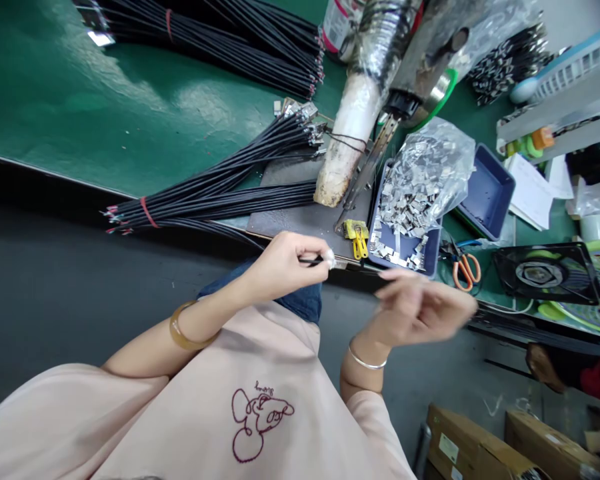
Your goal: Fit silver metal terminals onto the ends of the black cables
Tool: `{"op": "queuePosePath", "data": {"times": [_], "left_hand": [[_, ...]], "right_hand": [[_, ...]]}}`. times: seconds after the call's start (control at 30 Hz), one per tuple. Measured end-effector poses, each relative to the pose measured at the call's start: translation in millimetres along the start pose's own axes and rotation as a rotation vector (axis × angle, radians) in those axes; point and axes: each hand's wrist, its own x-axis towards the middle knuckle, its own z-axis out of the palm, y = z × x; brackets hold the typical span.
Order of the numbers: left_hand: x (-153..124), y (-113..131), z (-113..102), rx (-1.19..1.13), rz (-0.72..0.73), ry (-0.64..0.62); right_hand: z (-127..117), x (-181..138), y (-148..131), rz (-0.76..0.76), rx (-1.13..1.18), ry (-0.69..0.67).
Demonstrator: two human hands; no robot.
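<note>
My left hand (290, 267) is closed in a pinch at the table's front edge, holding the end of a black cable (307, 261). A whitish bit shows at its fingertips, too small to make out. My right hand (420, 307) is raised in front of a blue tray (405, 248), smeared by motion; whether its fingers hold anything does not show. Small metal connector shells (413, 207) lie in that tray, partly inside a clear plastic bag (443, 157). Behind my left hand rests a bundle of black cables (220, 167), tied with a red band.
A tape-wrapped machine arm (347, 127) juts over the bench beside a yellow clip-like tool (359, 240). Orange-handled scissors (466, 270) and a black fan (545, 273) lie to the right. Another cable bundle (230, 47) is at the back. Cardboard boxes (465, 440) stand on the floor.
</note>
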Motion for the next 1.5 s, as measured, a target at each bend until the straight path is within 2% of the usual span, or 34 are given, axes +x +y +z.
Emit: {"op": "queuePosePath", "data": {"times": [0.07, 0.13, 0.2, 0.27, 0.3, 0.33, 0.43, 0.47, 0.53, 0.63, 0.73, 0.9, 1.1, 1.37, 1.43, 1.5], "left_hand": [[-6, -3, -1, 0.168, 0.057, -0.091], [-12, -9, -1, 0.271, 0.096, -0.151], [-19, -16, 1, 0.262, 0.101, -0.122], [-24, -21, 2, 0.186, 0.096, -0.021], [-24, -22, 1, 0.144, 0.096, 0.036], [-23, -21, 0, 0.120, 0.106, 0.094], [-8, -17, -12, 0.241, 0.245, 0.314], [1, -16, -18, 0.360, 0.329, 0.421], [19, -14, -28, 0.628, 0.399, 0.501], [37, -16, -35, 0.914, 0.337, 0.449], [38, -21, -33, 0.987, 0.339, 0.372], [19, -22, -30, 0.934, 0.432, 0.326], [8, -20, -28, 0.830, 0.519, 0.364], [2, -25, -20, 0.796, 0.718, 0.451], [1, -23, -19, 0.798, 0.735, 0.421], [1, -19, -17, 0.769, 0.750, 0.345]], "right_hand": [[-6, 8, -3, -0.141, -0.002, 0.206], [-14, 16, -2, -0.154, -0.145, 0.275], [-24, 22, 7, -0.059, -0.408, 0.144], [-34, 28, 23, 0.093, -0.638, -0.171], [-37, 31, 32, 0.156, -0.690, -0.331], [-39, 35, 43, 0.195, -0.718, -0.435], [-35, 46, 71, 0.212, -0.799, -0.503], [-31, 50, 78, 0.202, -0.829, -0.515], [-24, 57, 86, 0.193, -0.891, -0.560], [-20, 64, 88, 0.231, -0.944, -0.655], [-26, 66, 82, 0.285, -0.920, -0.717], [-36, 66, 74, 0.283, -0.998, -0.741], [-36, 66, 76, 0.281, -0.981, -0.773], [-42, 55, 82, 0.280, -0.839, -0.664], [-41, 51, 82, 0.259, -0.812, -0.591], [-39, 46, 80, 0.256, -0.745, -0.459]]}}
